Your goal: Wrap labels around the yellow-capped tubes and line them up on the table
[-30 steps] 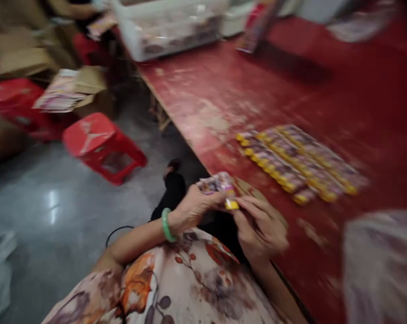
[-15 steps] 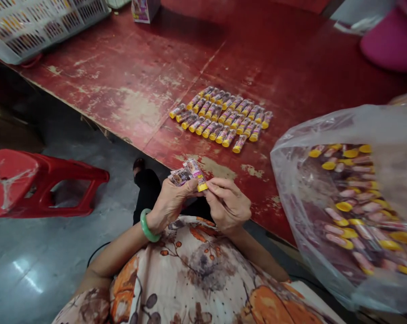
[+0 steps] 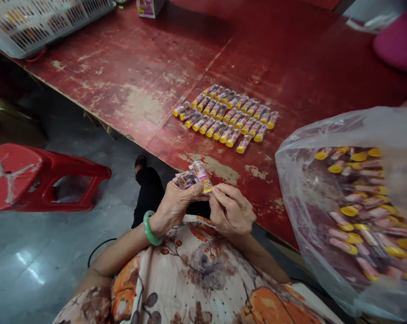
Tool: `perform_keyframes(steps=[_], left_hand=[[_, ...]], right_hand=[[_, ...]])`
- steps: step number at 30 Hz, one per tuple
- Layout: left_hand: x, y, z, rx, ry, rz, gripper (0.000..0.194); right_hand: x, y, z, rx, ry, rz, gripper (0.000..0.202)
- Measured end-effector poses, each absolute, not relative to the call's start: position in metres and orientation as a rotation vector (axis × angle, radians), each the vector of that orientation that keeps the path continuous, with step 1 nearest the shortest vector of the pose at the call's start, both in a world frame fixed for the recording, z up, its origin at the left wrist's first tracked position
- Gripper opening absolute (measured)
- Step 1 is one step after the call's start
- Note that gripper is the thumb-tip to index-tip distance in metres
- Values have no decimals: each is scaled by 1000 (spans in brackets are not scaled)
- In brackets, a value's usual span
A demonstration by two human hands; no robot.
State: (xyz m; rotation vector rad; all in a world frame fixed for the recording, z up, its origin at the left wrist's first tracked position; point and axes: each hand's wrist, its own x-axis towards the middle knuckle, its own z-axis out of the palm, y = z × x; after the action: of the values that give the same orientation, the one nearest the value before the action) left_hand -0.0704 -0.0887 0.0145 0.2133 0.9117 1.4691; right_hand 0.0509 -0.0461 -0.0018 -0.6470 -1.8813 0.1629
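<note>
In the head view, I had the left hand gripping the labels in a small stack, its thumb pressed over the front label; the right hand had its fingertips pinched at that label's lower end. All this sat just off the near edge of the tabletop, above the lap. I judged that a slack left thumb could let labels slide to the floor, and a hard tug from the right could crease the front one. On the tabletop, rows of tubes lay back from the near edge, likely to roll if a forearm brushed them. The bag slumped on the right, its film a possible snag for the right arm. A basket stood toward the far left, and a stool on the floor.
</note>
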Motion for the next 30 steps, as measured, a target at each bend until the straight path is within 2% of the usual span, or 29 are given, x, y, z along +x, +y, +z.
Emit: perform_keyframes(steps=[14, 22, 30], left_hand=[[-74, -92, 17, 394, 1061, 1442, 23], [-73, -90, 18, 377, 1105, 1384, 26], [-74, -89, 14, 419, 1004, 1369, 25]], right_hand=[[64, -47, -7, -745, -1824, 391, 26], [76, -44, -4, -878, -1687, 880, 17], [76, -43, 7, -713, -1742, 920, 16]])
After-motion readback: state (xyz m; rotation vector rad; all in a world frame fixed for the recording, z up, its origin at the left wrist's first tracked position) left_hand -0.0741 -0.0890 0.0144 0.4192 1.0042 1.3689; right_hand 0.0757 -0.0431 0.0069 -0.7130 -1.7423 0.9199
